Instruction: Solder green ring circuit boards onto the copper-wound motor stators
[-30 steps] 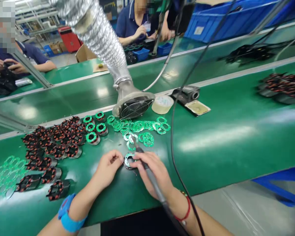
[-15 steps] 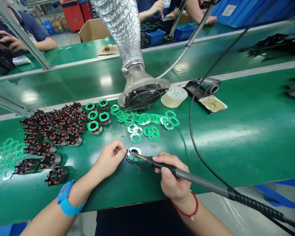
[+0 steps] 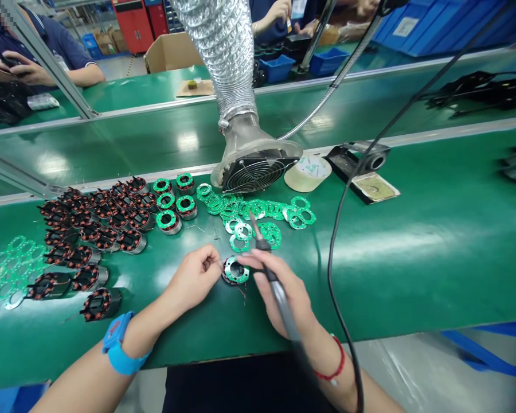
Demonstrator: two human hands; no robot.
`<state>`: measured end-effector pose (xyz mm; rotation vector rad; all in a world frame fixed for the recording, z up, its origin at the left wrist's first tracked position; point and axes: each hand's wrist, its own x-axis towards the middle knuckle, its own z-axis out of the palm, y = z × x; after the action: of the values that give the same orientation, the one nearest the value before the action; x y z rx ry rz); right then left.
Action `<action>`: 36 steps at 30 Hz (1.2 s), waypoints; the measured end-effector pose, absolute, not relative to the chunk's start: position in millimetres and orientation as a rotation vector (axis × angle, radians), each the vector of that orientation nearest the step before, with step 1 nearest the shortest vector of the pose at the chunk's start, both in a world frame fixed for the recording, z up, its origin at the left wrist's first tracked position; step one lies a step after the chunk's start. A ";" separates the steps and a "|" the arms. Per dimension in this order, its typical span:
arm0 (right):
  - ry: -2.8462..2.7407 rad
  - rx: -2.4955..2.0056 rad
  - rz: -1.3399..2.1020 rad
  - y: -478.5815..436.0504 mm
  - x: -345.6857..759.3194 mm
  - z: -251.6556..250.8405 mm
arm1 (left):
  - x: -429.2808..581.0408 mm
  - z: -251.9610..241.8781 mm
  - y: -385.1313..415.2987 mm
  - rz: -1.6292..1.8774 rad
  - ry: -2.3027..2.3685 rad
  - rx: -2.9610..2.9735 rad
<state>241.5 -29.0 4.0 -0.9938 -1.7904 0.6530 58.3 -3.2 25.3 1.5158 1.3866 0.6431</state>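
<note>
A small motor stator topped with a green ring board (image 3: pixel 235 270) lies on the green bench between my hands. My left hand (image 3: pixel 194 276) is pinched closed beside its left edge, probably on a thin wire that I cannot make out. My right hand (image 3: pixel 279 289) grips a soldering iron (image 3: pixel 270 274), its tip pointing up and away over the loose green rings (image 3: pixel 258 215), while its fingertips touch the stator's right side. A blue band sits on my left wrist, a red cord on my right.
Wound stators (image 3: pixel 90 229) crowd the left, some capped with green boards (image 3: pixel 172 203). A fume duct with fan grille (image 3: pixel 251 166), a tape roll (image 3: pixel 308 172) and an iron stand with sponge (image 3: pixel 363 169) stand behind. The iron's black cable (image 3: pixel 339 241) hangs right. Other people work across the belt (image 3: pixel 34 63).
The soldering iron has swung from lying across with its tip on the board to standing up with the tip lifted away. My right fingers now touch the stator.
</note>
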 end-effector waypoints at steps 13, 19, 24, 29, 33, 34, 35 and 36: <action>-1.942 -1.089 0.555 -24.3 235.7 -1.6 | 58.9 33.1 -6.2 0.596 1.422 1.497; -1.883 -1.135 0.630 -25.8 240.1 -3.8 | 57.2 38.7 -11.1 0.381 1.361 1.755; -1.927 -1.108 0.630 -25.9 240.4 -5.7 | 51.2 40.6 -11.4 0.318 1.359 1.942; -1.981 -1.080 0.574 -25.3 238.2 -4.9 | 52.3 41.3 -10.8 0.587 1.387 1.754; -2.051 -0.959 0.518 -27.0 236.1 1.4 | 56.3 29.1 -9.2 0.675 1.193 1.371; -2.052 -0.903 0.514 -27.4 235.7 2.7 | 57.1 26.1 -8.8 0.687 1.162 1.315; -2.054 -0.846 0.513 -27.8 235.4 3.6 | 57.7 23.9 -8.4 0.699 1.144 1.280; -2.058 -0.798 0.513 -28.0 235.0 4.1 | 58.1 22.8 -8.1 0.706 1.134 1.267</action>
<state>235.0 -28.0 4.1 -0.7981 -2.0582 0.5132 58.1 -8.1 22.8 1.2672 1.1338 0.7057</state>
